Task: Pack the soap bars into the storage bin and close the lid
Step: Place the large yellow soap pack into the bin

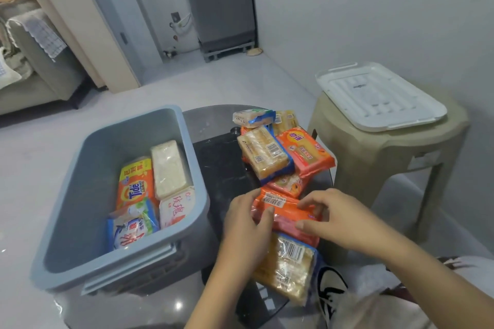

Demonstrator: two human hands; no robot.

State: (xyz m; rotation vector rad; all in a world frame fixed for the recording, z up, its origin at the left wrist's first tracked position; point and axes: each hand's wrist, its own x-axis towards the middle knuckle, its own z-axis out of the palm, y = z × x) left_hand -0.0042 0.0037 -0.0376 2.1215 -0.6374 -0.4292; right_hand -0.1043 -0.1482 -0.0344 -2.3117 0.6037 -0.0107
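A grey-blue storage bin (80,181) stands open on the left of a round glass table (213,120). Several wrapped soap bars lie inside it, among them an orange Tide bar (136,187) and a pale bar (168,168). More bars are piled on the table to the right of the bin. My left hand (248,224) and my right hand (336,219) both grip an orange-wrapped soap bar (286,211) at the near end of the pile, one hand at each end. A yellow wrapped bar (288,267) lies just under it. The white lid (379,96) rests on a beige stool.
The beige plastic stool (387,147) stands right of the table, against a white wall. A sneaker (331,291) and my leg are at the lower right. A sofa (32,61) is at the far left and a grey fridge (219,0) stands at the back.
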